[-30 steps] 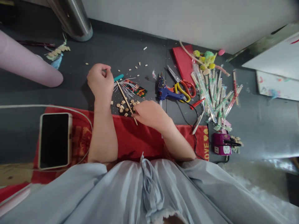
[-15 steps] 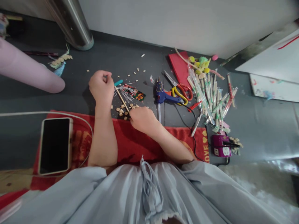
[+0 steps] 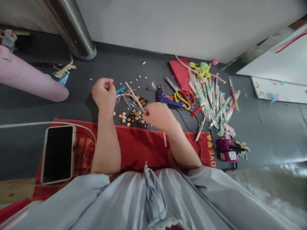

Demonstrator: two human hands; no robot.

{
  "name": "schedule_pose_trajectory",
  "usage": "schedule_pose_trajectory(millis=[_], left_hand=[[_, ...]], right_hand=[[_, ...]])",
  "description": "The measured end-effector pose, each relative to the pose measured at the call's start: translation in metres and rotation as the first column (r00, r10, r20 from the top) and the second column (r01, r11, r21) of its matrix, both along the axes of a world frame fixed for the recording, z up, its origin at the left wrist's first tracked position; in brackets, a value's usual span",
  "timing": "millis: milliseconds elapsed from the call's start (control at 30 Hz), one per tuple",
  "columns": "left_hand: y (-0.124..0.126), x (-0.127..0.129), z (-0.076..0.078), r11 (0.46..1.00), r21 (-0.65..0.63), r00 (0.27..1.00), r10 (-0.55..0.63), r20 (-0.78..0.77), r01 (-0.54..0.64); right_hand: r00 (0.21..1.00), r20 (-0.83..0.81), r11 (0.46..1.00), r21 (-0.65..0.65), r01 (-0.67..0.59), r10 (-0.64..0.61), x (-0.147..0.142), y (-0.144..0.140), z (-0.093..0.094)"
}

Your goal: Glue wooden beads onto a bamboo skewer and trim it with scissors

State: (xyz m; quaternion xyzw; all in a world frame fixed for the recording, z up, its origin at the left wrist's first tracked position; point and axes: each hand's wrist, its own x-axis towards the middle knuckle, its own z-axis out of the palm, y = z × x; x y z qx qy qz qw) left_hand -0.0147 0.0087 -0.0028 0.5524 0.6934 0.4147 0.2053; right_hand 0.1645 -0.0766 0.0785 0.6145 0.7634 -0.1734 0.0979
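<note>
My right hand [image 3: 159, 116] grips a thin wooden stick [image 3: 135, 96], which points up and to the left from the fist. My left hand [image 3: 103, 94] is closed in a pinch at the left, apart from the stick; whatever its fingers hold is hidden. Small pale wooden pieces [image 3: 136, 115] lie in a loose pile below the stick. Between the hands are a bundle of white strings [image 3: 126, 99], a teal rod [image 3: 120, 90] and a dark patterned piece [image 3: 143, 102], partly behind the stick. A blue glue gun [image 3: 171, 102] lies just beyond my right hand.
Scissors [image 3: 183, 94] and a red packet [image 3: 179, 73] lie to the right, beside many wrapped sticks [image 3: 216, 99]. A purple box [image 3: 226, 150] with a cable stands nearer. At left are a phone [image 3: 59, 155] on a red cloth [image 3: 134, 143], a pink bottle [image 3: 31, 76] and a metal cylinder [image 3: 72, 28].
My right hand has moved right with the stick, so its tip is now away from my left hand. My left hand keeps its closed shape. The view has shifted slightly.
</note>
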Motion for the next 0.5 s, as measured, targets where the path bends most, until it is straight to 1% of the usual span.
schedule_pose_trajectory(millis=[33,100,267,333,400,500], left_hand=[[0.000,0.001,0.001,0.999,0.007,0.999,0.049,-0.016,-0.049],[0.000,0.002,0.002,0.995,0.009,0.994,0.099,-0.042,-0.099],[-0.001,0.003,0.005,0.997,0.011,0.996,0.082,-0.045,-0.082],[-0.001,0.003,0.005,0.996,0.025,0.995,0.090,-0.040,-0.089],[-0.001,0.003,0.006,0.991,0.053,0.992,0.125,-0.024,-0.123],[0.000,0.004,0.007,0.976,0.126,0.984,0.175,0.018,-0.176]], right_hand=[[1.000,0.012,1.000,0.013,0.028,-0.029,0.005,0.002,0.001],[0.997,0.021,0.995,0.060,0.078,-0.079,0.016,0.006,0.001],[0.993,0.001,0.984,0.131,0.120,-0.121,0.037,0.014,-0.007],[0.992,-0.018,0.980,0.150,0.128,-0.126,0.039,0.017,-0.012],[0.992,-0.034,0.980,0.156,0.122,-0.118,0.039,0.019,-0.016],[0.994,-0.052,0.984,0.150,0.099,-0.092,0.036,0.022,-0.019]])
